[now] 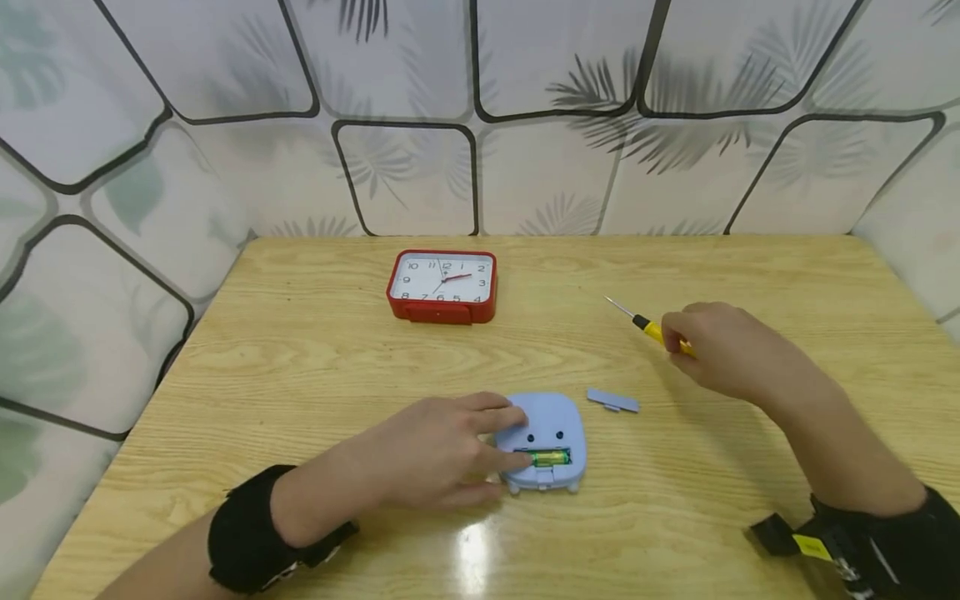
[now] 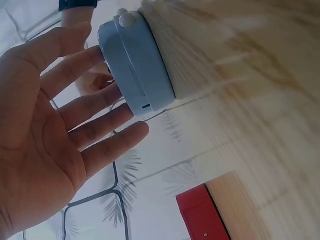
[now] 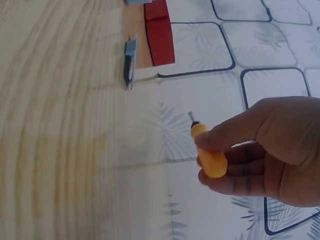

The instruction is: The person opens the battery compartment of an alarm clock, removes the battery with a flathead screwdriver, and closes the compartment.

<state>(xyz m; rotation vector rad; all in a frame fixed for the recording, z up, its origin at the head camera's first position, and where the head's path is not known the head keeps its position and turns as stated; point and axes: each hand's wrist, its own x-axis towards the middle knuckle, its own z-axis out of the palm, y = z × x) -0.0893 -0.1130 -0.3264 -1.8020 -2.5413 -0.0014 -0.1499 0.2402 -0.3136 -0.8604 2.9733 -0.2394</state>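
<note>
In the head view, the blue case (image 1: 546, 423) lies back side up on the wood-grain table (image 1: 300, 350), near the front and close to the middle, its two small feet toward the person. The left hand (image 1: 450, 454) has its fingers spread and fairly straight, resting on the left part of the case; one fingertip reaches the left end of the uncovered compartment, where a green battery (image 1: 551, 457) sits. Two dark holes show just beyond the compartment. The small blue cover (image 1: 612, 400) lies on the table just right of the case, apart from it. Farther right, the right hand (image 1: 731, 350) grips the yellow handle of a screwdriver (image 1: 652, 328), its shaft pointing away and to the left. A red clock (image 1: 446, 279) lies dial up farther back, well apart from both hands. Black straps (image 1: 251, 529) circle both wrists, and a patterned wall (image 1: 420, 75) stands behind the table. In the left wrist view, the left hand's palm shows, its fingers parted at the case, and one finger extends past its edge; the red clock's side appears below. In the right wrist view, thumb and curled fingers hold the screwdriver by its handle, its metal tip showing beyond; the cover and part of the red clock are seen edge-on, well away from the hand.
</note>
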